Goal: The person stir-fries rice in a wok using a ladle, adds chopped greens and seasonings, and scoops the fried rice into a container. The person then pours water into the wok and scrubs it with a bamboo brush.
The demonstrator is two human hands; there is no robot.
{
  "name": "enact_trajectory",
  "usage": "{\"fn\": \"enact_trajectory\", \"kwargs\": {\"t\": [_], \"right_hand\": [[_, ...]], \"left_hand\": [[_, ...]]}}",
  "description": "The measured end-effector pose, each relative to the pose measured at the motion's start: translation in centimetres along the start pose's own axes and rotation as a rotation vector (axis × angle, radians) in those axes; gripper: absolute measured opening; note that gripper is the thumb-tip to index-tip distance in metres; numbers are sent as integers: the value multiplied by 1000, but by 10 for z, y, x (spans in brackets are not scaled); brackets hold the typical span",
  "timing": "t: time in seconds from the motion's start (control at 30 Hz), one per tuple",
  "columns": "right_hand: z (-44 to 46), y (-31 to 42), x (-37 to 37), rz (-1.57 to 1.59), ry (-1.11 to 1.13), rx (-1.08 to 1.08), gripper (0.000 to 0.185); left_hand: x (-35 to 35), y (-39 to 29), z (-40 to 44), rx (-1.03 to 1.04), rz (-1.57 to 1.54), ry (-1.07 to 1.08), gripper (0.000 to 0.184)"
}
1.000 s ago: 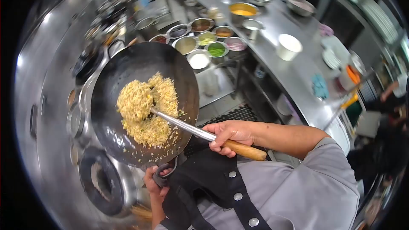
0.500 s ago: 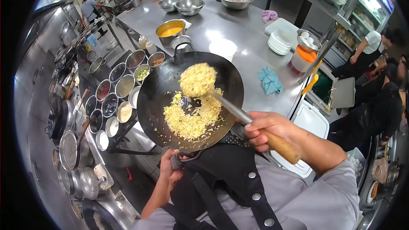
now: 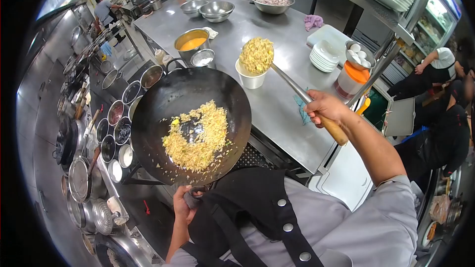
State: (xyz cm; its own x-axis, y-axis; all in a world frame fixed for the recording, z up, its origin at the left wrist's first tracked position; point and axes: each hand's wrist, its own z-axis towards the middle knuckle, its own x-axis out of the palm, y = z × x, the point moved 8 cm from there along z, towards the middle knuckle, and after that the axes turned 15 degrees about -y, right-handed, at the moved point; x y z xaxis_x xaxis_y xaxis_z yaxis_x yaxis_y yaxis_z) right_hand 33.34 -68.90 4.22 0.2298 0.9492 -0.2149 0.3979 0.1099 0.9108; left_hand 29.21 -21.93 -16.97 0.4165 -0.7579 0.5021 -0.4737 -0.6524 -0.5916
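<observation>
My right hand (image 3: 324,110) is closed round the wooden handle of a ladle (image 3: 291,81). Heaped fried rice (image 3: 257,55) fills the ladle's bowl, which is over the mouth of a white tub (image 3: 251,78) on the steel table. At the near rim of a black wok (image 3: 237,104), my left hand (image 3: 183,206) grips it through a grey cloth (image 3: 194,197); the handle itself is hidden. More fried rice (image 3: 195,141) lies in the wok in a ring, with bits of egg and green in it. The wok hangs in front of the table's edge, tilted slightly towards me.
On the steel table (image 3: 282,113) stand a pot of orange liquid (image 3: 192,42), steel bowls (image 3: 217,10), stacked white dishes (image 3: 324,57) and eggs (image 3: 358,55) in a bowl. Ingredient pots (image 3: 116,112) line the left. A shelf (image 3: 366,7) overhangs the right. Co-workers (image 3: 438,133) are at far right.
The loaded ladle has moved from above the wok to the right, over the white tub. The wok has shifted left and slightly down with my left hand.
</observation>
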Motion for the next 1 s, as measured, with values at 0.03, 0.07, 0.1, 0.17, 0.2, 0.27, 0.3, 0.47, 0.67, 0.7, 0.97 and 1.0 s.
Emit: {"fn": "enact_trajectory", "kwargs": {"t": [0.03,0.07,0.1,0.17,0.2,0.27,0.3,0.47,0.67,0.7,0.97,1.0], "right_hand": [[12,-7,-8,-157,-48,-38,28],[19,-11,-12,-260,-83,-61,25],[26,-18,-14,-259,-79,-60,25],[42,-23,-23,-552,-157,-189,32],[44,-26,-26,-554,-160,-189,38],[43,-30,-28,-633,-192,-212,40],[39,-28,-32,-719,-228,-236,41],[67,-52,-39,-1013,-382,-356,41],[76,-71,-28,-1134,-630,-342,69],[77,-68,-28,-1134,-628,-331,69],[57,26,-49,-754,-722,-471,65],[58,32,-49,-538,-641,-488,59]], "left_hand": [[1,1,0,-2,3,-3,14],[3,1,0,5,0,-8,15],[3,1,1,13,-4,-14,15],[0,3,12,37,-7,-33,15],[-4,1,13,50,0,-50,14],[-4,-5,11,70,9,-25,14],[1,-7,8,87,12,7,14],[9,-12,-14,80,56,7,14],[3,-19,-33,-27,143,18,22],[7,-23,-40,-53,194,7,26],[41,-65,-85,-76,256,32,26],[41,-65,-83,-83,236,43,24]]}}
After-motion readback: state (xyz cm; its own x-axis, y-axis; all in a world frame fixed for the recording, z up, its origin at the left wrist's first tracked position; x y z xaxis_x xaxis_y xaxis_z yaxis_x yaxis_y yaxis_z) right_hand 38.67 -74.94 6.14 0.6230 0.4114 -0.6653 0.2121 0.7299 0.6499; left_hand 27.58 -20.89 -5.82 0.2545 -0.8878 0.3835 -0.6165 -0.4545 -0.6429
